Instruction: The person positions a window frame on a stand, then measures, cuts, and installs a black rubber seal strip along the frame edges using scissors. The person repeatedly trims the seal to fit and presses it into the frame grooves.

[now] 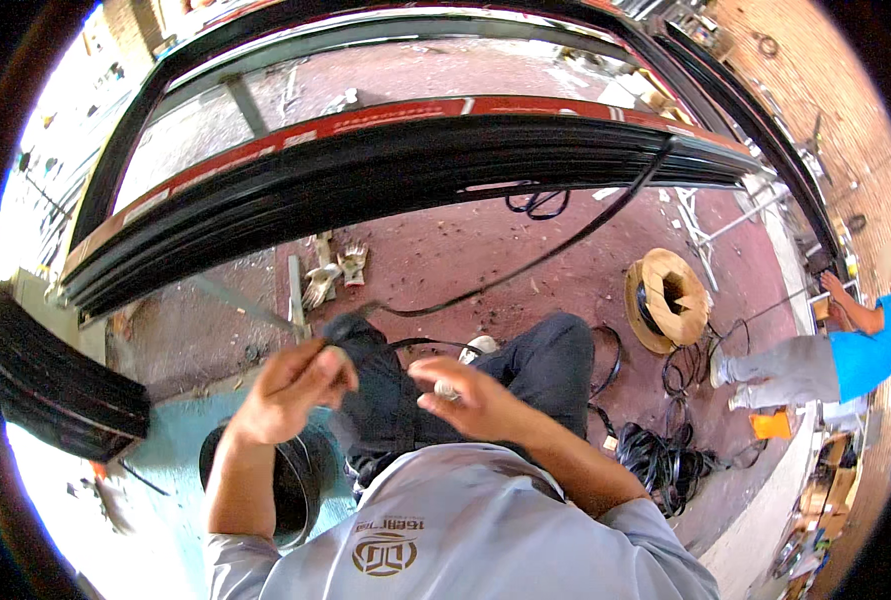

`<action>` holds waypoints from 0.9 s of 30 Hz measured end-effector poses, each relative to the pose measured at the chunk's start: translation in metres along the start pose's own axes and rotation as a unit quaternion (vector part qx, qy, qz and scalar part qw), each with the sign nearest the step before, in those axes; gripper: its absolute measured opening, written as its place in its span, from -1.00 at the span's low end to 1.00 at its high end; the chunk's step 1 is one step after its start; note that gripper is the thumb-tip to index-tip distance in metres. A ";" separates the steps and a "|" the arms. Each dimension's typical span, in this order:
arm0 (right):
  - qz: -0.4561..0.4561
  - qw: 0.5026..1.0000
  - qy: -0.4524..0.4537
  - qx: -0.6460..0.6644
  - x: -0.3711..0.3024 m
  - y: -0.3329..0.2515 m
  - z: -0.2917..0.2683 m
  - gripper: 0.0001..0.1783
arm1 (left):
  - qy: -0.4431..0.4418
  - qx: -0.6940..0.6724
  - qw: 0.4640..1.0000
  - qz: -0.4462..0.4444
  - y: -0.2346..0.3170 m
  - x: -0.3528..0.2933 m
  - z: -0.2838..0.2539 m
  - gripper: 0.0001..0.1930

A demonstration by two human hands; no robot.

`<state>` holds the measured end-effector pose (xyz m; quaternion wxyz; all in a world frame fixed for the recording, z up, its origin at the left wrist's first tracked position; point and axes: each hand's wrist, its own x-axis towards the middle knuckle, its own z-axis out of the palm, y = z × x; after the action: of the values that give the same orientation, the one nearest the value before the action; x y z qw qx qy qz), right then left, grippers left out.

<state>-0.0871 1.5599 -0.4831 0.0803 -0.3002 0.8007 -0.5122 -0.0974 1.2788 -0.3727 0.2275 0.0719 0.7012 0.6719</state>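
My left hand [295,392] is above my left knee, its fingers pinched together. A thin black strip [575,240] hangs in a curve from the rack down toward these fingertips, where its end smears into a dark blur. I see the left hand closed on it, though the contact is blurred. My right hand [473,400] hovers over my lap, fingers loosely apart and pointing left, with nothing visible between them. Something small and white [446,389] is on one of its fingers, perhaps a wrap. Another stretch of black strip [430,343] passes by my knees.
Long black profiles [365,185] lie on a rack across the front. Work gloves [330,278], a wooden spool [677,295] and tangled black strip [665,460] are on the red floor. A black bucket [300,480] stands beside me, left. A person in blue [865,345] works at right.
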 end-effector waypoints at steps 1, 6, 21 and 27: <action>0.026 1.000 0.008 0.004 -0.001 0.005 -0.011 -0.56 | 0.065 0.026 0.997 0.021 0.006 -0.012 -0.006 -0.61; 0.149 0.976 0.134 0.086 -0.004 0.038 -0.071 -0.66 | 0.266 0.069 0.946 0.174 0.022 -0.053 -0.059 -0.61; 0.074 0.867 0.476 0.126 0.033 0.040 -0.130 -0.68 | 0.372 -0.079 0.862 0.336 0.112 -0.083 -0.243 -0.74; 0.035 0.791 0.582 0.187 0.030 0.050 -0.156 -0.70 | 0.363 -0.144 0.846 0.364 0.092 -0.108 -0.353 -0.68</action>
<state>-0.1989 1.6785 -0.4490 -0.3285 0.1035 0.5941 -0.7269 -0.1673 0.9213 -0.2609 -0.2960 0.0395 0.5524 0.7783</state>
